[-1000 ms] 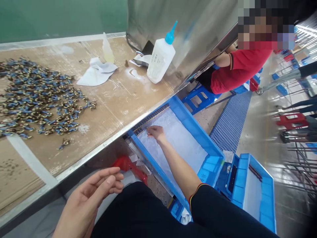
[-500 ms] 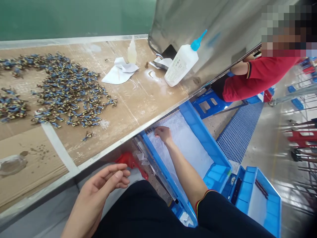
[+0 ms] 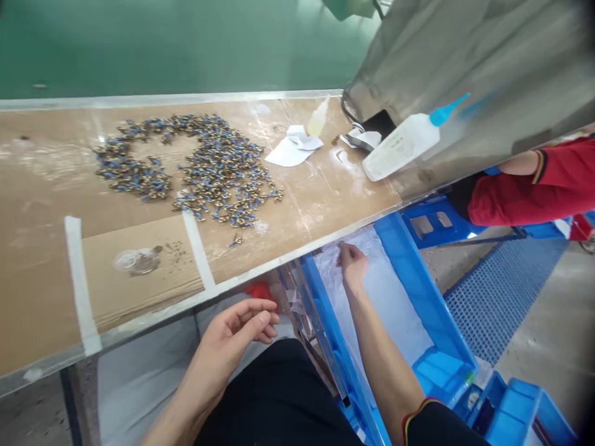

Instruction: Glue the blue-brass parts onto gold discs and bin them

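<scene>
L to R: cardboard sheet (image 3: 100,291) taped on near side of counter (image 3: 41,260); pile of tiny blue/brown pcs (image 3: 223,167) farther back, 1 pc just apart on near side. L hand (image 3: 239,328) short of near edge, fingers loosely open, nothing held. White paper (image 3: 287,153) + sm. bottle (image 3: 318,119), far side. R hand (image 3: 352,263) in blue crate (image 3: 421,279), fingers bunched over white liner (image 3: 395,303); can't tell if gripping a pc. Lg. white bottle (image 3: 402,148) w/ blue nozzle, far R.
</scene>
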